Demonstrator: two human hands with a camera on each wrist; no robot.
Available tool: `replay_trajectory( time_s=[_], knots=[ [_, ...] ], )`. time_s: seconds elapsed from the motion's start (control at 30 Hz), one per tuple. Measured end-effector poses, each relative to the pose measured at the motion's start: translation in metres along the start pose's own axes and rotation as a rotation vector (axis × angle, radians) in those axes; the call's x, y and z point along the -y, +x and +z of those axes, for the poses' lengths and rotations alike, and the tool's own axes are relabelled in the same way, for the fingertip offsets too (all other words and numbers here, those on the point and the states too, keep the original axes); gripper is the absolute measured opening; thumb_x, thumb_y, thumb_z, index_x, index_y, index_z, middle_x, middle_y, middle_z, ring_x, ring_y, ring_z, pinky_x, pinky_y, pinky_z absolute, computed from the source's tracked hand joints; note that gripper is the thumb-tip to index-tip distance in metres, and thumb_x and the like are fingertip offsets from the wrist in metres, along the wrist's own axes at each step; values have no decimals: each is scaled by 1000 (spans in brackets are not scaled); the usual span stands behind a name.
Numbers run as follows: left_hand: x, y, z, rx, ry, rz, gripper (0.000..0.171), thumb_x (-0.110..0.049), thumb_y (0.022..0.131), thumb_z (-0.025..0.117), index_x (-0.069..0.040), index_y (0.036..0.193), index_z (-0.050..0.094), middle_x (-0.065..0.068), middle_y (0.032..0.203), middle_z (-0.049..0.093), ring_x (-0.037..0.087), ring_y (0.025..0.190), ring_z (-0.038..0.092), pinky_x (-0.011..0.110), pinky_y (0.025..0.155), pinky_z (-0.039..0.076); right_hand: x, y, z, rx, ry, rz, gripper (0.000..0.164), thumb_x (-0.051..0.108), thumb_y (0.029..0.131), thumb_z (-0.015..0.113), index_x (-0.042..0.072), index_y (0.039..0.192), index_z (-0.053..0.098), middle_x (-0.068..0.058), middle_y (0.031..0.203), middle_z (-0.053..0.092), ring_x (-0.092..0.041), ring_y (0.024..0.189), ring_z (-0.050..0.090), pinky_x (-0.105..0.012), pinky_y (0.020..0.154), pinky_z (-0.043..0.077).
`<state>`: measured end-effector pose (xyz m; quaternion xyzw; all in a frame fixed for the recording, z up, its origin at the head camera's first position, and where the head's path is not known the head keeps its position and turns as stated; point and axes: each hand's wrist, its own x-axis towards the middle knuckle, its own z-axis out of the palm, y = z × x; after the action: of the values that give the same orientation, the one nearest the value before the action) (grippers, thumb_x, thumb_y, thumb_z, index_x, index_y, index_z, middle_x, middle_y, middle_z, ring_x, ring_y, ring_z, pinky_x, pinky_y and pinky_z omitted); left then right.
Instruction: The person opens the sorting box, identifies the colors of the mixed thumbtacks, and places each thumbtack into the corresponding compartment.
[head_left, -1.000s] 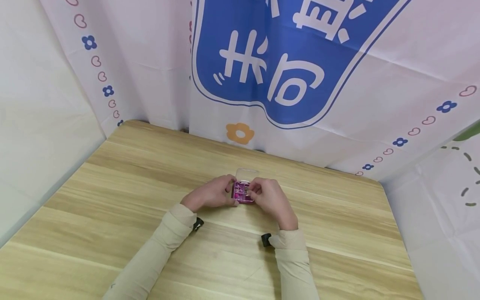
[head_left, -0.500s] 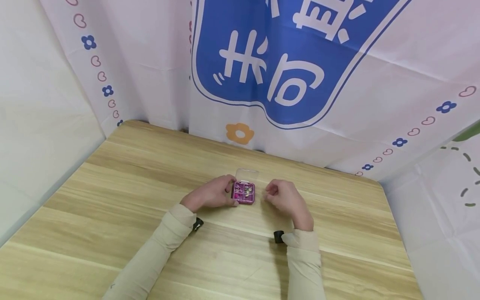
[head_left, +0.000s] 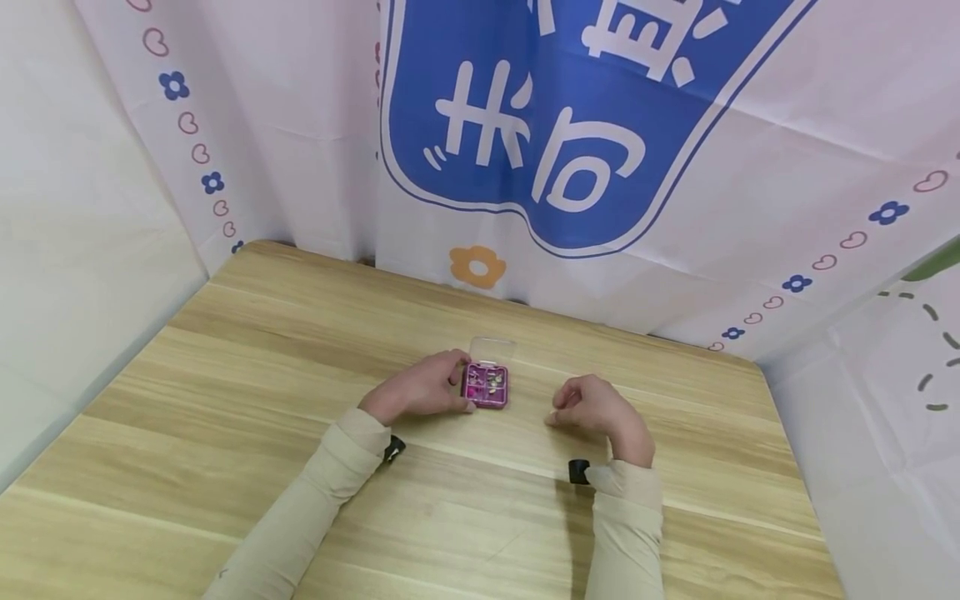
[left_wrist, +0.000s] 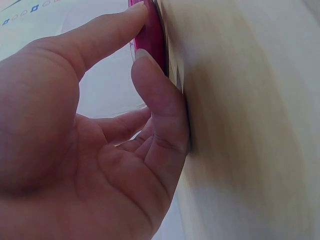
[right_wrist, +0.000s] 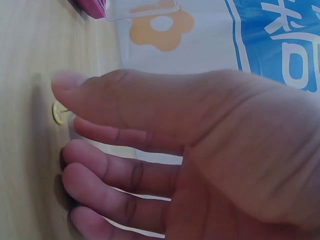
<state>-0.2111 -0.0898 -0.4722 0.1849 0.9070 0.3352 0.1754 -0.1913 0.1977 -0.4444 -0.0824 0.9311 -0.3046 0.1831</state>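
A small magenta compartment box sits on the wooden table with its clear lid tipped back. My left hand grips its left side, thumb at the front corner and a finger at the back one. Pale, pink and gold bits lie in separate compartments; the front right one shows bare purple. In the left wrist view the box's edge meets my fingertips. To the right of the box, my right hand is low over the table, pinching a yellow thumbtack by its thin pin, round head toward the tabletop.
The light wooden table has its back edge against a white cloth printed with a blue sign and an orange flower. White walls flank it. A black band is on my right wrist.
My right hand has left the box and moved right and slightly toward me, lowering to the table. The gold bits in the box have come into view. My left hand stays put.
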Motion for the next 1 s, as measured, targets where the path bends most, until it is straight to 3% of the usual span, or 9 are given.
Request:
replay_trajectory(
  time_s=[0.73,1.0],
  knots=[
    [2,1,2,-1,18,0,83,-36,72,80,-6,137,38,4,98,55,15,82,54,34,77,50,0,3,5,-31,3,28,11,12,75,79,9,75,68,-2,73,63,-18,69,52,-35,65,44],
    [3,3,2,5,17,-6,82,-37,73,79,-7,137,38,3,99,55,15,83,53,34,77,49,-1,3,5,-33,-43,-26,6,9,79,73,9,75,68,0,73,64,-17,66,53,-34,64,45]
  ],
)
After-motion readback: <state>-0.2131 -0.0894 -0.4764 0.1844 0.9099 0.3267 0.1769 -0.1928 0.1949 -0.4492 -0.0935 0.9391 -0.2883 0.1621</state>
